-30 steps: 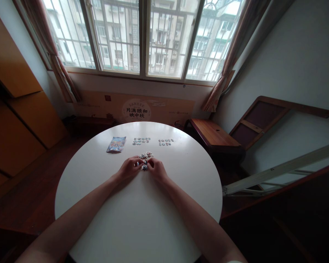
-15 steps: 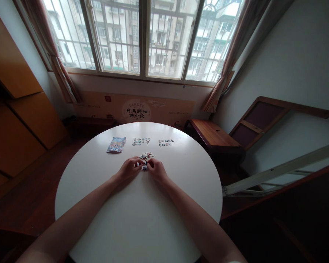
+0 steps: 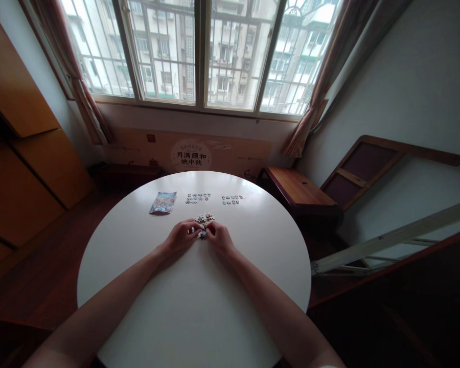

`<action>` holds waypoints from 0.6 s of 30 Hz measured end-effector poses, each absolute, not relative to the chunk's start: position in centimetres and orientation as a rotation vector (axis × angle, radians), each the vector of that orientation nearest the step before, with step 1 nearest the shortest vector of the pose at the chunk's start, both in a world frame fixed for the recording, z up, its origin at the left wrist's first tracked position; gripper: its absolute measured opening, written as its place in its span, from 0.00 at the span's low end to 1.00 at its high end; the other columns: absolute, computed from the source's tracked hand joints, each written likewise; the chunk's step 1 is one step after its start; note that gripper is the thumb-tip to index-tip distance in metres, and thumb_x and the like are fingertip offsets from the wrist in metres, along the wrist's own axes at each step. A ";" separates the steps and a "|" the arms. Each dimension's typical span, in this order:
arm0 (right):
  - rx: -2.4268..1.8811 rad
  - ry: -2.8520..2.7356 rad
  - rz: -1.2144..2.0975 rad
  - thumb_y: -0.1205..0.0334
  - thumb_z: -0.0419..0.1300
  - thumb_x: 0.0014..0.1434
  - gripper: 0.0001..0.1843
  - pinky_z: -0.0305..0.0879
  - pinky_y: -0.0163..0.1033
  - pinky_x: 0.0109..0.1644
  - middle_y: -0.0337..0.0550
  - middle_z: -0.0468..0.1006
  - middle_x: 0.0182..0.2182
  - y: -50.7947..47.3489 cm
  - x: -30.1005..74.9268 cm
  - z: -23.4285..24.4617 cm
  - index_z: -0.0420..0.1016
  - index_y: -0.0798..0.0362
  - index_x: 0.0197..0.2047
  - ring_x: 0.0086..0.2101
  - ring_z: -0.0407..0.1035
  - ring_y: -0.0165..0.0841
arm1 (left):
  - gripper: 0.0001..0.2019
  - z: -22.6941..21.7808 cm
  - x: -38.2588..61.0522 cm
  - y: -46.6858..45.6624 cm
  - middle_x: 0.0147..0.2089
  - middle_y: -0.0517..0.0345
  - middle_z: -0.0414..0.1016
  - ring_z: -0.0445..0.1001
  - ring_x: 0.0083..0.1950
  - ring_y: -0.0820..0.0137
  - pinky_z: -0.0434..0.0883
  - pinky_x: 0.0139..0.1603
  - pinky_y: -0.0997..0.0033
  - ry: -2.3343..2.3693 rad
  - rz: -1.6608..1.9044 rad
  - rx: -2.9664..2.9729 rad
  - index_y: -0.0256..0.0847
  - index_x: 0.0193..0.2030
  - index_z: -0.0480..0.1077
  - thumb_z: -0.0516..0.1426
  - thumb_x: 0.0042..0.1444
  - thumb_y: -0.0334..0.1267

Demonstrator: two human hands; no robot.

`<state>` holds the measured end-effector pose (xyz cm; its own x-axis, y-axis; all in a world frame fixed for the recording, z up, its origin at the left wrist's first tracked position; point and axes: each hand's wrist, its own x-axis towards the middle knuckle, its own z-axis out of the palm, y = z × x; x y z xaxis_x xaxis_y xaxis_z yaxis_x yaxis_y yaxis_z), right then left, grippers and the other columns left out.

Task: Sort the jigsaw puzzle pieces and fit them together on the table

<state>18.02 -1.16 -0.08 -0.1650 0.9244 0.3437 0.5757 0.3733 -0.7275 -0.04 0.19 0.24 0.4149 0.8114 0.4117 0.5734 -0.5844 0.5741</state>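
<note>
Both hands meet over a small cluster of jigsaw puzzle pieces (image 3: 202, 235) near the middle of the white round table (image 3: 184, 317). My left hand (image 3: 183, 234) has its thumb and fingers curled in on the pieces from the left. From the other side, my right hand (image 3: 219, 236) pinches at the same cluster. The fingers partly cover the pieces, so how they fit together is hard to make out. Just beyond the fingertips lies a loose heap of puzzle pieces (image 3: 204, 217), some showing pale backs.
Farther back, puzzle pieces lie in rows, one group (image 3: 199, 197) at centre and another group (image 3: 232, 200) to its right. A colourful picture packet (image 3: 163, 203) lies to the left. Beyond the table's right edge stands a wooden bench (image 3: 299, 186).
</note>
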 end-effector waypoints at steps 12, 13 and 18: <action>-1.297 -1.851 0.564 0.66 0.54 0.53 0.06 0.60 0.31 0.35 0.38 0.74 0.26 -1.1 18.0 -0.3 0.73 0.53 0.31 0.28 0.66 0.29 | 0.08 0.2 -0.2 0.2 0.32 0.58 0.72 0.69 0.29 0.76 0.66 0.32 0.77 1.193 0.977 2.350 0.40 0.36 0.76 0.56 0.56 0.37; -1.298 -1.849 0.566 0.66 0.54 0.53 0.06 0.60 0.31 0.35 0.38 0.74 0.26 -1.1 18.0 -0.3 0.73 0.53 0.32 0.28 0.66 0.29 | 0.08 0.1 -0.2 0.2 0.32 0.58 0.72 0.69 0.29 0.76 0.66 0.32 0.77 1.189 0.978 2.348 0.40 0.36 0.76 0.56 0.56 0.37; -1.296 -1.850 0.558 0.66 0.54 0.53 0.07 0.60 0.32 0.35 0.39 0.74 0.26 -1.1 18.0 -0.2 0.73 0.53 0.31 0.28 0.66 0.29 | 0.07 0.1 -0.2 0.2 0.32 0.58 0.72 0.69 0.29 0.76 0.66 0.32 0.77 1.192 0.976 2.344 0.40 0.36 0.76 0.56 0.55 0.37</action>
<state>17.99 -1.12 -0.25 -0.1624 0.9213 0.3533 0.5724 0.3796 -0.7268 -0.19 0.23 0.05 0.4139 0.8053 0.4245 0.5752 -0.5928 0.5637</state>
